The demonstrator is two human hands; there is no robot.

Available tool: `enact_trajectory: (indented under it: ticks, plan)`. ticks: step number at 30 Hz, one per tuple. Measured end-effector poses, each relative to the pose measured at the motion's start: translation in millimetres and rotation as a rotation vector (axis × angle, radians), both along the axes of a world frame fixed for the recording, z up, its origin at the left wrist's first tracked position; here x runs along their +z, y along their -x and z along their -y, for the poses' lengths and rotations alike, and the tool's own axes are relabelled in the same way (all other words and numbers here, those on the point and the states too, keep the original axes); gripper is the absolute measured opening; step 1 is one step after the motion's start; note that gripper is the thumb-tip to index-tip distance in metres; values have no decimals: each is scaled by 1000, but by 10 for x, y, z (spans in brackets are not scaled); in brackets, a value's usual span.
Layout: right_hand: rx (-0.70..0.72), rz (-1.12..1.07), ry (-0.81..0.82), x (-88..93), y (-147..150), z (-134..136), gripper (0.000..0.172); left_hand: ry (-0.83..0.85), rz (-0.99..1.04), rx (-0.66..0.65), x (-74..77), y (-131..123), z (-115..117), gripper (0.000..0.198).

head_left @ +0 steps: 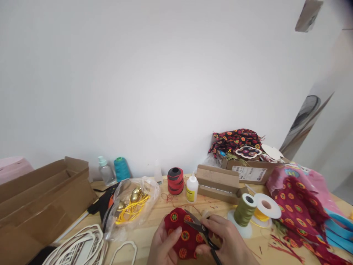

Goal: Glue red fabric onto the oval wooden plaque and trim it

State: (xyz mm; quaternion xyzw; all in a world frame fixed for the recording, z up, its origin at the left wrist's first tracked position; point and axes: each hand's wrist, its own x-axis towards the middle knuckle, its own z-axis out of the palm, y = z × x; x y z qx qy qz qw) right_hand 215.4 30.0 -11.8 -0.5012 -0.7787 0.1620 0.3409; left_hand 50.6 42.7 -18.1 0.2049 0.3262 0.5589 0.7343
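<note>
Left hand [165, 243]: fingers pinching red cloth [188, 235] | Right hand [225, 233]: fingers gripping scissors [203, 229], blades parted | Step: trimming, apparently | Next: calls for cloth held steady

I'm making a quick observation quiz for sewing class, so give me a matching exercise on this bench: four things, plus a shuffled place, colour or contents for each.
1. Scissors
2. Cloth piece
3. Large plastic bag
4. Thread spool nearest the hands

A. Olive green
B. In the right hand
C. Dark red, round motifs
D. Gold balls, yellow cord inside

Pairs: 1-B, 2-C, 3-D, 4-A
</note>
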Motion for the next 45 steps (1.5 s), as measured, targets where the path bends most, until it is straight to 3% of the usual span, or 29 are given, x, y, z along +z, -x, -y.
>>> enact_trajectory:
  ticks: [6, 19, 27, 30, 35, 40, 45]
  plan:
    - [-8, 5, -15, 39, 9, 42, 36, -51, -35, -44, 8, -4, -3, 31]
    - [-3, 24, 9, 0, 27, 18, 43, -78, -101, -32, -43, -13, 16, 42]
    - [-9, 42, -32, -25, 27, 45, 32, -109, -95, -58, -26, 26, 7, 35]
    - [-8, 61, -145, -47, -1, 45, 23, -201, -84, -59, -13, 39, -6, 27]
    - [1, 106, -414, -20, -63, 47, 22, -365, -174, 54, 57, 46, 32, 12]
    - [23, 148, -602, 38, -118, 67, 28, -342, -198, 39, 97, 76, 68, 13]
    - [23, 189, -682, 34, -145, 59, 29, -360, -151, 25, 189, 89, 96, 14]
